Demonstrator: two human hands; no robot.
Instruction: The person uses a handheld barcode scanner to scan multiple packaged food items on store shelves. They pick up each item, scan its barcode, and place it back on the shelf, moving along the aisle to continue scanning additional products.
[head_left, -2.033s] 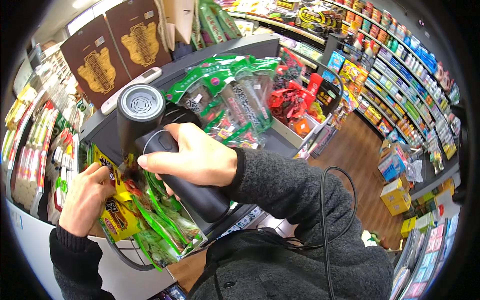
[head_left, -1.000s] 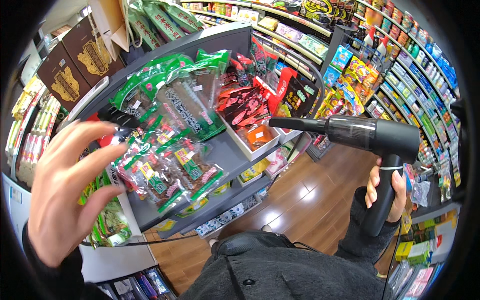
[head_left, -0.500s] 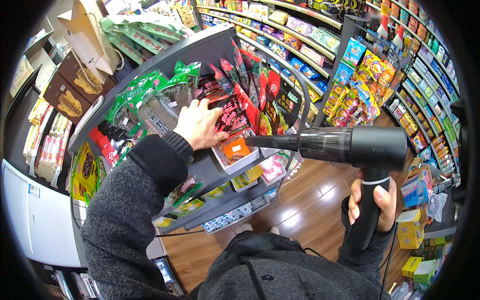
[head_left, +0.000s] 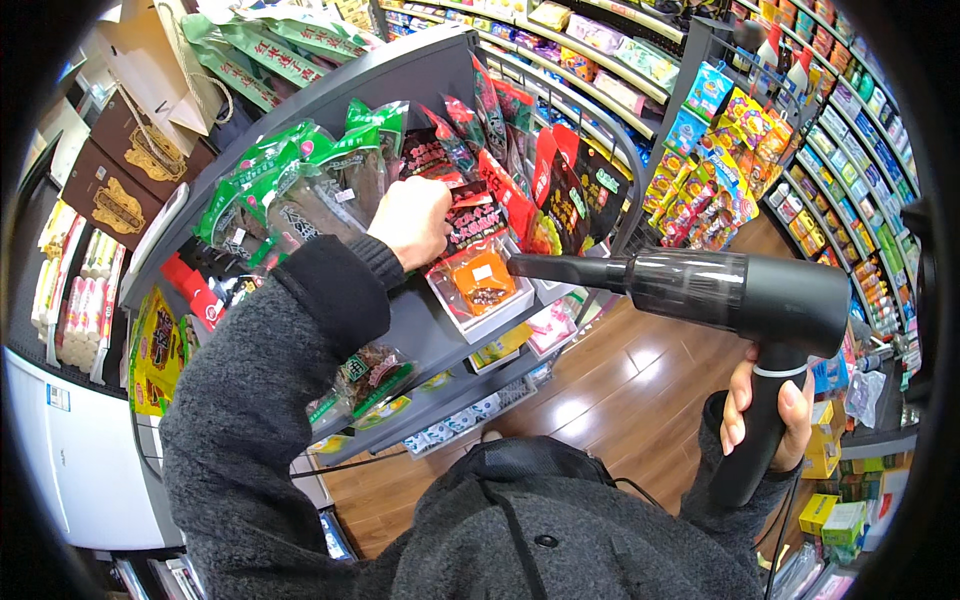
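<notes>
My right hand (head_left: 765, 410) is wrapped around the upright handle of a black handheld vacuum cleaner (head_left: 785, 300) with a clear dust chamber. Its narrow nozzle points left, the tip at the right edge of a white open box (head_left: 478, 325). Inside that box lies a packet with an orange label (head_left: 484, 278). My left hand (head_left: 412, 222) is closed, knuckles up, against a red-and-black snack packet (head_left: 472, 222) just behind the box. Its fingertips are hidden, so what they hold cannot be made out. Green-topped bags (head_left: 345, 185) of dried food stand left of it.
The grey shelf rack (head_left: 425, 345) has lower tiers with more packets. Red and black bags (head_left: 565, 190) hang by its wire side rail. Colourful snack bags (head_left: 710, 160) hang farther right. Brown gift boxes (head_left: 125, 200) stand left, yellow boxes (head_left: 822, 440) right, wooden floor (head_left: 600, 400) between.
My left hand has gone from spread fingers on the packets to a closed shape. The vacuum cleaner has shifted slightly right, and the box with the orange-labelled packet shows more fully.
</notes>
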